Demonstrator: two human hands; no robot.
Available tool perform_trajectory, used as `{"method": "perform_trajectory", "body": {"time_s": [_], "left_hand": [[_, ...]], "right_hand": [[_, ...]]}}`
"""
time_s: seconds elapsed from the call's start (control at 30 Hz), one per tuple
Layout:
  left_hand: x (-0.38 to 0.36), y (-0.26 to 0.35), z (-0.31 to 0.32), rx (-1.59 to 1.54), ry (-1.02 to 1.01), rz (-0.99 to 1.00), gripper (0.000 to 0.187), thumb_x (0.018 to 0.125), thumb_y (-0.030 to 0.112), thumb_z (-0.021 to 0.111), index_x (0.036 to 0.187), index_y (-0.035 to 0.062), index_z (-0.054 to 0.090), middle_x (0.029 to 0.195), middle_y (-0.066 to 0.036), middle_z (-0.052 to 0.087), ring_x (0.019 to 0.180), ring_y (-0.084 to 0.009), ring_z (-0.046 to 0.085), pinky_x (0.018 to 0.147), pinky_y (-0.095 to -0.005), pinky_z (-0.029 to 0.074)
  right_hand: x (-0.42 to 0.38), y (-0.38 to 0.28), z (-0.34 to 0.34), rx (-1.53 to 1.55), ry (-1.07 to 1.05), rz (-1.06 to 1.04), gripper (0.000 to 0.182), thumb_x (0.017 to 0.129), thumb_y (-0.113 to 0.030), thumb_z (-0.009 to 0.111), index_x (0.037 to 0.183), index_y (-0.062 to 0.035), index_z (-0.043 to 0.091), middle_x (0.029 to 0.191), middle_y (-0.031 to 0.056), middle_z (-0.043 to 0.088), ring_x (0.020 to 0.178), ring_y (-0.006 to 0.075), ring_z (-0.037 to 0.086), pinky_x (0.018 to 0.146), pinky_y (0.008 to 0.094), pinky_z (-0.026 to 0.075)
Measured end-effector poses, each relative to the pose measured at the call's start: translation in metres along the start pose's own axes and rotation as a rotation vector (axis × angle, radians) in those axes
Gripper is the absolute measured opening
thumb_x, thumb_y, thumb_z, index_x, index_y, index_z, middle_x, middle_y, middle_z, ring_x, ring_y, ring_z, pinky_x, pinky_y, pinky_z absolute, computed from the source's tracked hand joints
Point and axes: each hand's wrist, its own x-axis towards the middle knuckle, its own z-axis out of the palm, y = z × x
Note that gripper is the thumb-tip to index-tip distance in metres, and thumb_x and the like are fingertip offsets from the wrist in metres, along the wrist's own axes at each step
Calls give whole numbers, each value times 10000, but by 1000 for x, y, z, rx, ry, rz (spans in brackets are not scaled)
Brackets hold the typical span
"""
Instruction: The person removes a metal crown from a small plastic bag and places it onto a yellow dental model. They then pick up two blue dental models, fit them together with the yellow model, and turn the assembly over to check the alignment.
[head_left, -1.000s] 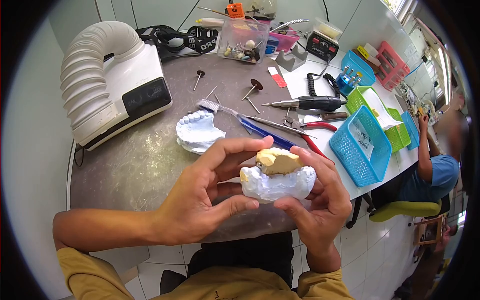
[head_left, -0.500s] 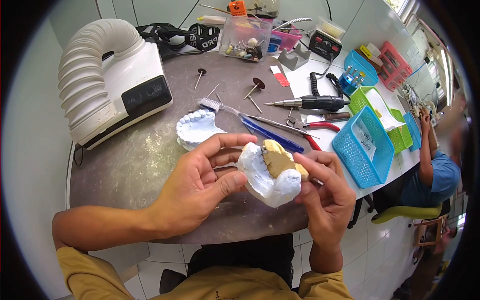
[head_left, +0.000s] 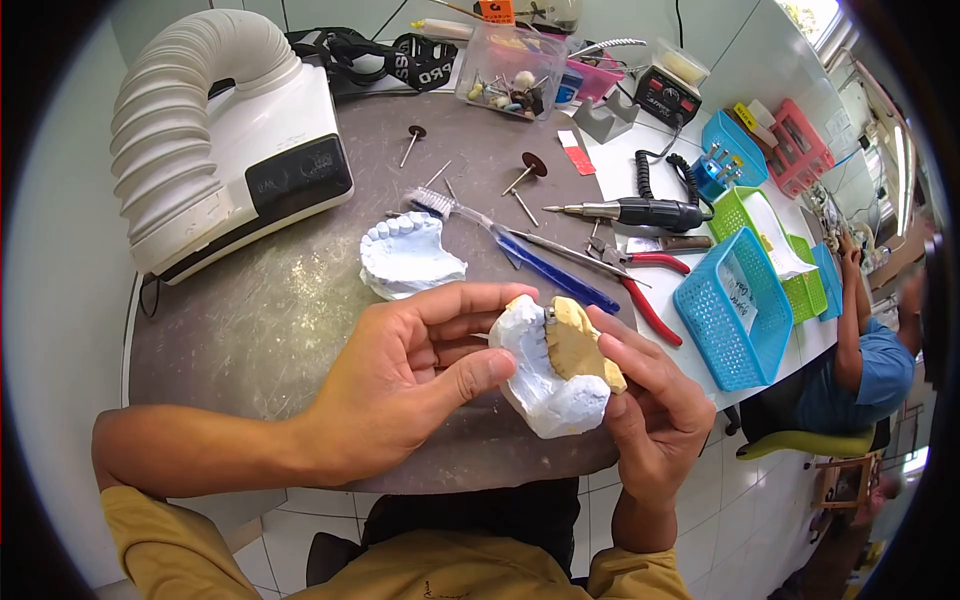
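My left hand grips the left side of a white-blue plaster dental cast, thumb in front and fingers behind. A yellow-tan dental cast sits against its right side, and my right hand holds that piece, thumb below and fingers along its edge. The two casts touch each other above the front part of the table. Another pale blue plaster cast with a row of teeth lies on the table behind my left hand.
A blue-handled brush, red-handled pliers and a black handpiece lie behind the hands. A white hose unit stands left. Blue basket and green basket stand right, and a person in blue sits beyond.
The casts in my hands have shifted slightly right and down and are turned a little. The camera view has moved, so the table items appear shifted too.
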Motion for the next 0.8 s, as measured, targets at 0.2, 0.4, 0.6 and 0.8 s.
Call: {"method": "perform_trajectory", "body": {"time_s": [0.2, 0.4, 0.6, 0.8], "left_hand": [[0, -2, -1, 19, -17, 30, 475, 992, 52, 611, 1436, -21, 459, 1348, -125, 592, 1218, -165, 588, 1051, -330, 507], [0, -1, -1, 12, -23, 22, 474, 990, 50, 613, 1434, -18, 462, 1338, -123, 598, 1212, -164, 591, 1049, -334, 511], [1, 0, -3, 19, -35, 7, 483, 978, 50, 634, 1428, -17, 474, 1327, -118, 598, 1203, -163, 595, 1030, -334, 529], [1, 3, -3, 40, -9, -26, 515, 953, 50, 671, 1429, -1, 482, 1326, -94, 576, 1173, -156, 602, 994, -315, 550]], "right_hand": [[0, -1, -1, 16, 3, 2, 320, 892, -1, 705, 1208, 49, 688, 1261, 301, 638, 1166, 315, 656, 918, 356, 576], [-1, 2, -1, -2, 7, -36, 309, 895, -19, 717, 1198, 38, 699, 1249, 291, 653, 1159, 323, 663, 941, 358, 551], [0, 0, -1, -31, -4, -19, 300, 918, -34, 696, 1211, 29, 695, 1248, 279, 661, 1147, 311, 672, 947, 361, 541], [2, -1, -3, -49, -21, 6, 284, 941, -45, 672, 1213, 34, 689, 1249, 269, 665, 1136, 300, 676, 937, 344, 542]]}}
